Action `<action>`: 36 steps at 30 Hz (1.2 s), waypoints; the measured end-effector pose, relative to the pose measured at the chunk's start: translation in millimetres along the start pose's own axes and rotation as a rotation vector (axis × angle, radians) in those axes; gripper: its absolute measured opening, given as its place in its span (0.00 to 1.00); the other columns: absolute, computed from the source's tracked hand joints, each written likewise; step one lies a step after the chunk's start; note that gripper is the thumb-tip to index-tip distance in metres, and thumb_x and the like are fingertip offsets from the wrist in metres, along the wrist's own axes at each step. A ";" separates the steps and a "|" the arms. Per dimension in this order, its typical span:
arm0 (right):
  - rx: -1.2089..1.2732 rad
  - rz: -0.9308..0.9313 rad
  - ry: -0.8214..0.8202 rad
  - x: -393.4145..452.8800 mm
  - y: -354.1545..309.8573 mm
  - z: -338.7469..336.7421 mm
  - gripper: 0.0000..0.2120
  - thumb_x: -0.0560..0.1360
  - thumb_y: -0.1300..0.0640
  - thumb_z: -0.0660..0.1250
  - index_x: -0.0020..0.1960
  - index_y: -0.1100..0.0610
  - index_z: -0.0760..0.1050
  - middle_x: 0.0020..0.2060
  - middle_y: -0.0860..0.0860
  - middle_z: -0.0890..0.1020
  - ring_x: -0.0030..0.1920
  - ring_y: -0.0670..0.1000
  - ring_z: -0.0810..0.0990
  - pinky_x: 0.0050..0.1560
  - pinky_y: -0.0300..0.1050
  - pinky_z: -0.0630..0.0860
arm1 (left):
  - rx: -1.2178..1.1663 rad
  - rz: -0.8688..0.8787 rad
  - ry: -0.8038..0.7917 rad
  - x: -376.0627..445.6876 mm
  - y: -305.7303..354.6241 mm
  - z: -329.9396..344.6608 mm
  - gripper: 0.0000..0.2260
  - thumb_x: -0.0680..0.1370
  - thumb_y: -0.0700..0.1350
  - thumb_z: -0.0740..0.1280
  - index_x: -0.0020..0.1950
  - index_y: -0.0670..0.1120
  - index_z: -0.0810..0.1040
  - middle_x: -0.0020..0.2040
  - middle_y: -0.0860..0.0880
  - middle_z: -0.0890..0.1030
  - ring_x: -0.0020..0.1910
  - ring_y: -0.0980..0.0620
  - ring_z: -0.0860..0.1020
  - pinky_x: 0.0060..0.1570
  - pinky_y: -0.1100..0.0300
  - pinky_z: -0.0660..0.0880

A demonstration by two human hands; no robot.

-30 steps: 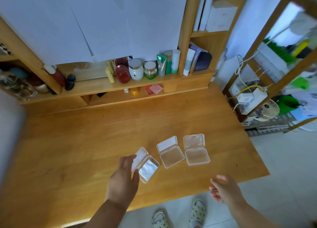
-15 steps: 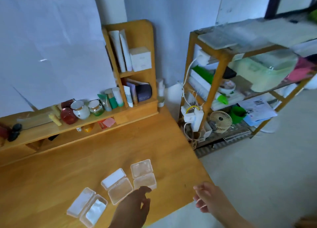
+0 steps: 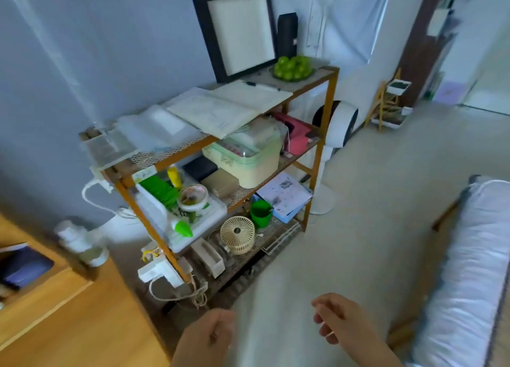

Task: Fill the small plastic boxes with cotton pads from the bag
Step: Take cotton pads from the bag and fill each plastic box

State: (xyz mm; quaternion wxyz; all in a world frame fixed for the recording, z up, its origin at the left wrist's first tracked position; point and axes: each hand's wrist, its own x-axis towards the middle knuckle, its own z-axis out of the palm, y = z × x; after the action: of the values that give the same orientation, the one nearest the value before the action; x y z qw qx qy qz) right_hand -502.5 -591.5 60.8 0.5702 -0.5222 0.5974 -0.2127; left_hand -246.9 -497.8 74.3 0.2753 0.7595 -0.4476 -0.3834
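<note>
Both hands sit low in the frame and hold nothing. The left hand point(image 3: 205, 336) hangs over the floor just off the corner of the wooden surface point(image 3: 69, 325), back toward the camera, fingers loosely curled and relaxed; blur prevents a finer reading. The right hand point(image 3: 340, 325) is raised beside it, apart from it, palm turned inward, fingers loosely bent with a clear gap between thumb and fingertips, touching nothing. Progress, as a judgement: filling is not under way at this instant, since no cotton pad is in either hand. The small plastic boxes are outside the view, so their fill level cannot be assessed here, and whatever has gone into them cannot be confirmed. No bag of cotton pads can be identified with certainty; a pale translucent packet point(image 3: 154, 126) lies on the top tier of the metal rack point(image 3: 325, 124), but its contents cannot be read. The head faces that rack, which suggests the person is looking for the bag. Remaining work appears to be locating the bag, bringing it to the surface, and loading the boxes. A bed point(image 3: 463, 270) borders the right edge.
</note>
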 end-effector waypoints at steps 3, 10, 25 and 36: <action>0.010 0.029 0.012 28.4 -4.6 -24.5 0.07 0.76 0.62 0.65 0.43 0.54 0.79 0.31 0.50 0.83 0.28 0.47 0.79 0.29 0.39 0.74 | 0.052 -0.005 -0.125 40.1 25.1 16.4 0.05 0.77 0.45 0.66 0.46 0.54 0.79 0.41 0.46 0.83 0.38 0.60 0.79 0.40 0.75 0.71; -0.023 0.063 0.042 126.3 -41.0 -79.9 0.06 0.76 0.61 0.66 0.43 0.54 0.80 0.32 0.51 0.84 0.29 0.48 0.80 0.30 0.41 0.76 | 0.086 0.014 -0.082 172.1 70.1 54.3 0.07 0.75 0.50 0.66 0.43 0.64 0.77 0.35 0.62 0.81 0.34 0.69 0.77 0.39 0.80 0.69; -0.351 -0.246 -0.077 342.5 -187.0 -156.1 0.08 0.76 0.56 0.65 0.40 0.45 0.76 0.35 0.46 0.82 0.32 0.42 0.80 0.34 0.34 0.75 | 0.084 0.022 -0.091 319.2 162.1 76.9 0.07 0.75 0.42 0.69 0.47 0.56 0.81 0.43 0.53 0.80 0.41 0.59 0.79 0.50 0.64 0.75; -0.787 -0.924 -0.222 507.7 -286.1 -154.0 0.10 0.73 0.49 0.68 0.54 0.48 0.77 0.43 0.44 0.82 0.43 0.45 0.79 0.42 0.42 0.77 | -0.016 -0.372 0.453 344.7 240.7 153.9 0.15 0.71 0.42 0.70 0.37 0.64 0.76 0.31 0.67 0.79 0.32 0.65 0.79 0.35 0.75 0.72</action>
State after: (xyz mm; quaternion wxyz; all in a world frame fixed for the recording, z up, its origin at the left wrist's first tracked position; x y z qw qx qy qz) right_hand -433.1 -1188.2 110.6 0.2427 -0.9172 0.2803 -0.1458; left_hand -382.1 -924.3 56.5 0.2992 0.8926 -0.2247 -0.2513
